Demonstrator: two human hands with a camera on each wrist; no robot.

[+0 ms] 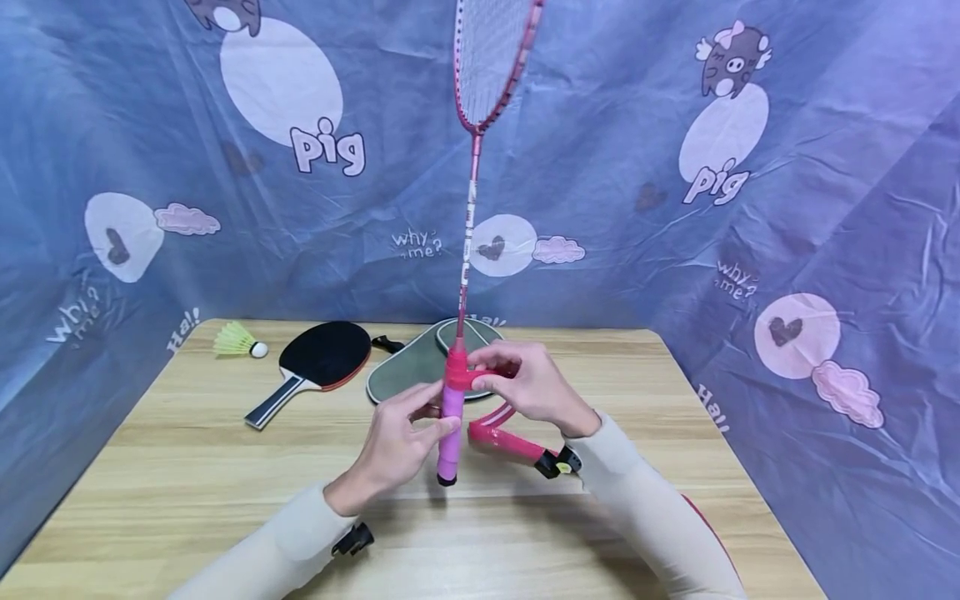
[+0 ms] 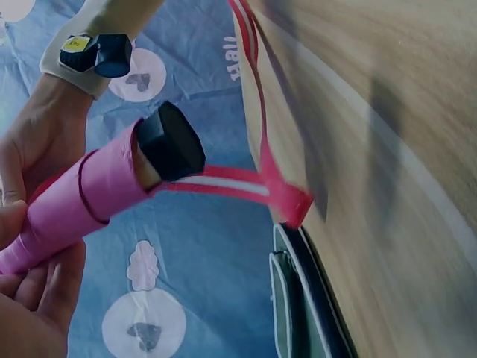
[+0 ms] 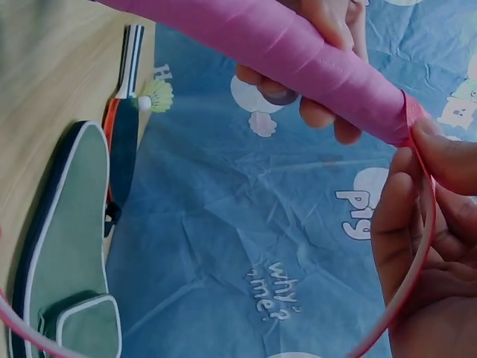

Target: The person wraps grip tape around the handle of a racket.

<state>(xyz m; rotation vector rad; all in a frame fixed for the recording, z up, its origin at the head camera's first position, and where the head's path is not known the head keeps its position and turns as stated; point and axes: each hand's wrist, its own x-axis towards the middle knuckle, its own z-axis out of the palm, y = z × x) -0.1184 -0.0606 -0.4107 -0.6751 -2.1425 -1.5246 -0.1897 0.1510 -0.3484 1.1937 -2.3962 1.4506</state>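
Note:
A badminton racket (image 1: 470, 221) stands almost upright over the table, head up and cut off at the top of the head view. My left hand (image 1: 396, 443) holds its handle, wrapped in pink-purple grip (image 3: 320, 71), fingers and thumb on opposite sides. The black butt cap (image 2: 173, 142) points down. Around the top of the handle goes red grip tape (image 1: 457, 369). Between thumb and fingers, my right hand (image 1: 536, 385) pinches that tape close beside the handle. From there the tape's loose length (image 2: 223, 183), with a pale stripe on its back, hangs down towards the table.
Behind the hands lies a green paddle case (image 1: 401, 371) with pale piping. A black table tennis paddle (image 1: 326, 354), a yellow shuttlecock (image 1: 236, 340) and a small black object (image 1: 387, 343) lie back left. Printed blue cloth (image 1: 360, 242) walls the wooden table (image 1: 225, 492).

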